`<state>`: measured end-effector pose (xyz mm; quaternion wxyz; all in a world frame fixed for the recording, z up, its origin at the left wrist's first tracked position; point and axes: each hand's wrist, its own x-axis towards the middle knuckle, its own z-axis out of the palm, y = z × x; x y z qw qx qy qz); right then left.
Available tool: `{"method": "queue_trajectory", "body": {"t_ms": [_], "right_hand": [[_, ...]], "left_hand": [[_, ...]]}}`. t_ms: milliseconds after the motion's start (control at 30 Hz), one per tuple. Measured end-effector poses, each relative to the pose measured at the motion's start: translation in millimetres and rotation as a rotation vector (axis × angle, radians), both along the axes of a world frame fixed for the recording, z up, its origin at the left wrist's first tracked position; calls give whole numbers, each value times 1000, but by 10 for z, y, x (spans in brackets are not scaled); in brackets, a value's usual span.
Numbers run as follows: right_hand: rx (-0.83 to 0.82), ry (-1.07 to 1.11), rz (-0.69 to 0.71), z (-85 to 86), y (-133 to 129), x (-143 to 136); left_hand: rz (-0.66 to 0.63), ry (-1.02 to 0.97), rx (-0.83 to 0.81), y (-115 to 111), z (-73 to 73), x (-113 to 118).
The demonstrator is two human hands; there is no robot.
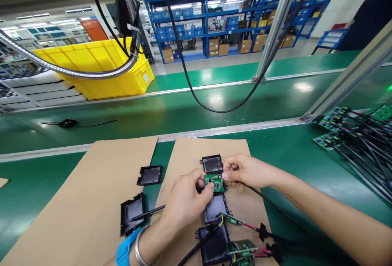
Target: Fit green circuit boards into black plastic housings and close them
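My left hand (190, 196) grips a small green circuit board (214, 183) between thumb and fingers, above the middle of the black plastic cases. My right hand (243, 171) is closed in a pinch at the board's right edge, on a thin black cable (266, 198) that runs out under the palm to the lower right. The exact contact at the fingertips is hidden. Just beyond the board lies an open black case (212, 164); another black case (216, 208) sits nearer me. Closer still are a larger black case (213, 243) and a wired circuit board (245, 247).
Two cardboard sheets (113, 176) cover part of the green bench. On the left one are two black case pieces (150, 175). Wired boards and black cables (364, 135) are heaped at right. A black cable loop (220, 110) hangs ahead; a yellow bin (113, 70) stands behind.
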<state>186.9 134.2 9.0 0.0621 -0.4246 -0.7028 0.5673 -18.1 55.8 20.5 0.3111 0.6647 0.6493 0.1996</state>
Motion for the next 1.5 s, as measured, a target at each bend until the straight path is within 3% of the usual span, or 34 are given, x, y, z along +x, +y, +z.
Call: {"method": "queue_trajectory", "body": {"t_ms": [67,133,233,300,333,467,600,700,1033,1333,1500], "right_hand": [[10,-32,-27,-7,0,-54],[152,-84,-86,9,-74,-144],[691,-244,-43,41,-285,-322],[1022,-324,118,49,-400,-396],[1091,-333,201,47,-424,-402],[1019,-278,356,-4,-260,-260],[939,-166,431,-105,36,-151],[937,-135,487,-174,116,-194],[1103,-226,479,-258,-18,-294],[1102,-239,437,-375,-114,-329],[1088,-238,467,-352,-118,-378]], "left_hand": [[30,30,38,0,-42,25],[36,35,62,3,-72,44],[33,-7,61,33,-99,60],[12,-50,43,70,-101,44],[-6,-69,20,91,-98,24],[-123,-63,-71,164,-94,-140],[-245,8,8,174,-149,-326],[-297,41,-17,168,-212,-396],[-270,43,-106,188,-274,-423],[-244,12,-108,207,-277,-399],[-236,23,-97,216,-329,-407]]}}
